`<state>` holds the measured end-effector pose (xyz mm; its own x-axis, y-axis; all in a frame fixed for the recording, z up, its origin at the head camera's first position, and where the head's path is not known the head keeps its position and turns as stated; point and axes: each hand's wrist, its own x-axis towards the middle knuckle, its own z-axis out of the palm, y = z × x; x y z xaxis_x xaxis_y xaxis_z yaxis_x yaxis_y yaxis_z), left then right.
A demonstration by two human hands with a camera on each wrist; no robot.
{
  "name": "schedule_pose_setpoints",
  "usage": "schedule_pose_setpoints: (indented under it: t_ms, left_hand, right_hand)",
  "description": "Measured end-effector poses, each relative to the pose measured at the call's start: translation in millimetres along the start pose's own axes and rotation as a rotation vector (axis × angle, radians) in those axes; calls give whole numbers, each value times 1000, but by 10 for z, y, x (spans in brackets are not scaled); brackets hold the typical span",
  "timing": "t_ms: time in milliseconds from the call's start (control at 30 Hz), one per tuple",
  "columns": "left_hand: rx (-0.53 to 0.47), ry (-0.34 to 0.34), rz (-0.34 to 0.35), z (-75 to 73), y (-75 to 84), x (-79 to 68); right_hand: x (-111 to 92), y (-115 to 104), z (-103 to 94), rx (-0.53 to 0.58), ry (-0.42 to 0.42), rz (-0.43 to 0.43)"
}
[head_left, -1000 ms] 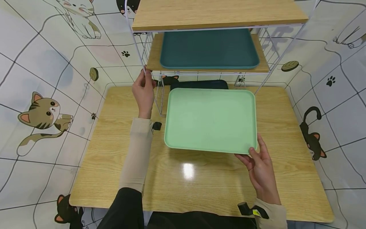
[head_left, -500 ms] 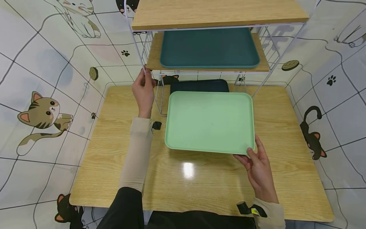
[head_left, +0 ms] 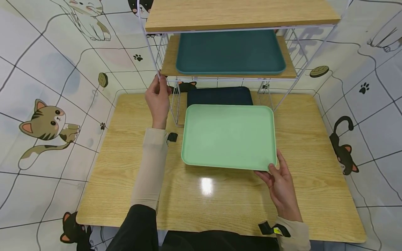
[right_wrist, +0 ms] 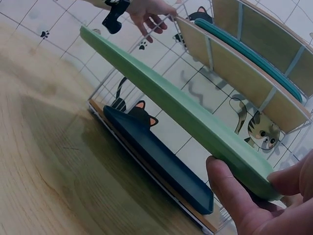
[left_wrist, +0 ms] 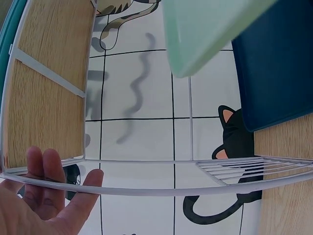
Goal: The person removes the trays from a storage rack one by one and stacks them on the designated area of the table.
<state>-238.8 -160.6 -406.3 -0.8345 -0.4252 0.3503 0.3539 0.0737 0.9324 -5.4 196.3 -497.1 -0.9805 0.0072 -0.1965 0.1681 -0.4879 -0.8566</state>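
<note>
Pinches with the right hand (head_left: 284,191) the light green tray (head_left: 229,136) at its four o'clock corner, counting twelve as the far side, with thumb on top of the rim and fingers below and along the short side. Holds it up off the table (head_left: 220,209) by this one corner only, with the nine o'clock end in the air. With the left hand (head_left: 158,99), at ten o'clock from the tray, grips a front post of the white wire rack (left_wrist: 137,191).

Seems stiff and rather light, probably of smooth plastic; hardly likely to bend or break, but perhaps a little slippery under dry fingertips. Held so far from its middle, may twist in the pinch or dip at the ten o'clock corner. Better to take hold at three o'clock, or to add a second hold at nine, using the low raised rim for the thumb.

Further out, at twelve o'clock, see a dark blue tray (head_left: 220,96) on the lowest level of the rack and, above it, a teal tray (head_left: 230,52). Highest, notice the wooden top board (head_left: 242,14).
</note>
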Motion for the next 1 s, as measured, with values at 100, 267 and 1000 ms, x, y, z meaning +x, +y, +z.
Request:
schedule_pose_setpoints:
  t_ms: [100,267,1000]
  left_hand:
    - [5,7,-3,10,20,-2]
    - [9,8,-9,21,105,-28]
    - [12,4,2,4,6,1]
  right_hand:
    - [7,29,-12,-13,13,17]
    - [24,77,-31,-36,27,41]
    - [57,271,-101,-99,97,142]
